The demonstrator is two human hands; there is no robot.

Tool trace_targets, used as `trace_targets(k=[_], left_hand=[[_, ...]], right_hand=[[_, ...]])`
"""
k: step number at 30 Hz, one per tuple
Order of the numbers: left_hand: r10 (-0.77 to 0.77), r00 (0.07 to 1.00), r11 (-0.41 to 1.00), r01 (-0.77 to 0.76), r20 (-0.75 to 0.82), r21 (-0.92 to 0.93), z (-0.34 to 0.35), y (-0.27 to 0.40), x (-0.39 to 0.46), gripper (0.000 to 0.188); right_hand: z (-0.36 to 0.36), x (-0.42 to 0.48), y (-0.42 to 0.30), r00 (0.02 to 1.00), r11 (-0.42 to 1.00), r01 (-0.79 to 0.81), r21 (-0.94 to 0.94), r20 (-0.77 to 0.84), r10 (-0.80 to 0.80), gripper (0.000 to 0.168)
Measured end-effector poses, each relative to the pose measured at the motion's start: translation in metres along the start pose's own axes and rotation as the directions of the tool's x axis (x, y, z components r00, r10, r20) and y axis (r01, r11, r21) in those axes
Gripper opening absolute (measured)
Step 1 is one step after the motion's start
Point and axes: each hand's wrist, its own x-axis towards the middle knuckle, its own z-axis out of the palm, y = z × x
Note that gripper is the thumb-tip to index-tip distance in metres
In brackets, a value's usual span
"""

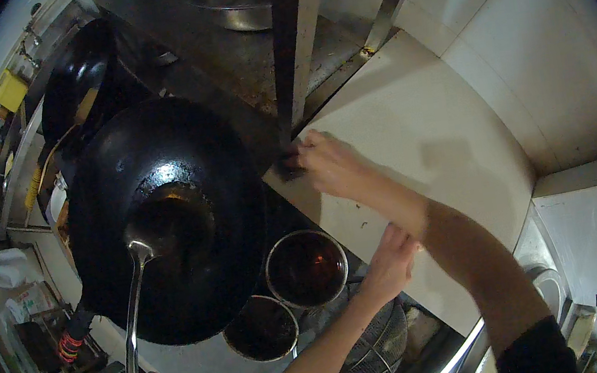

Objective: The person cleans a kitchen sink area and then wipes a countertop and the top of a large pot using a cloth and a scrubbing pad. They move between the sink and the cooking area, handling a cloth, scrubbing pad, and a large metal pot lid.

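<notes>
My right hand (329, 162) reaches across a large pale board (436, 110) to the foot of a metal shelf post (295, 61). Its fingers curl beside a dark, blurred thing (291, 163); whether they grip it cannot be made out. My left hand (390, 265) is at the board's near left edge, below my right forearm, with its fingers bent and partly hidden. Left of the board stands a big black wok (172, 141), with a metal ladle (137, 301) lying in it. Between wok and board are a larger pot of dark liquid (307, 268) and a smaller dark pot (261, 329).
A round wire-mesh strainer (380, 361) lies below my left forearm. Behind the large wok is a second black wok (77, 74). A steel bowl (246, 16) rests on the dark metal shelf (235, 63). Tiled wall (531, 50) bounds the right side.
</notes>
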Motion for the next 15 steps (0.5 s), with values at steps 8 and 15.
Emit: trace_targets(k=[8, 15], left_hand=[[-0.105, 0.993, 0.993, 0.101, 0.046, 0.067, -0.003, -0.006, -0.024, 0.036], [-0.114, 0.992, 0.993, 0.113, -0.045, -0.014, -0.032, 0.014, -0.066, 0.035]], right_hand=[[-0.031, -0.078, -0.025, 0.972, 0.996, 0.054, -0.078, 0.232, -0.034, 0.032], [-0.010, -0.045, -0.015, 0.995, 0.994, 0.099, -0.042, 0.029, -0.098, 0.028]])
